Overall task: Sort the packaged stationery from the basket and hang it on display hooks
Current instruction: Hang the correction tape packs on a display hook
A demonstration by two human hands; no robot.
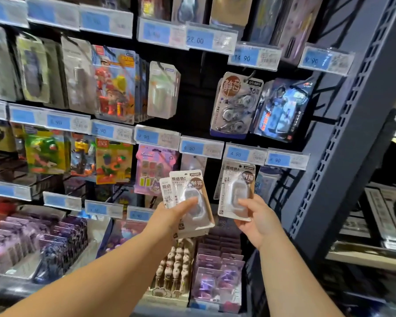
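A dark display wall (192, 72) fills the view, its hooks carrying rows of hanging packs behind blue price tags (246, 154). A grey slotted upright (343, 124) bounds it on the right. On the near bottom shelf, open boxes hold upright purple packs (217, 271), cream character pens (176, 264) and more purple packs (62, 243) at left. The left hand (169, 213) grips a fanned stack of correction-tape packs (188, 197), thumb across the front. The right hand (254, 216) pinches a single correction-tape pack (237, 191) by its lower edge, raised just under a price tag; whether it is on a hook cannot be told.
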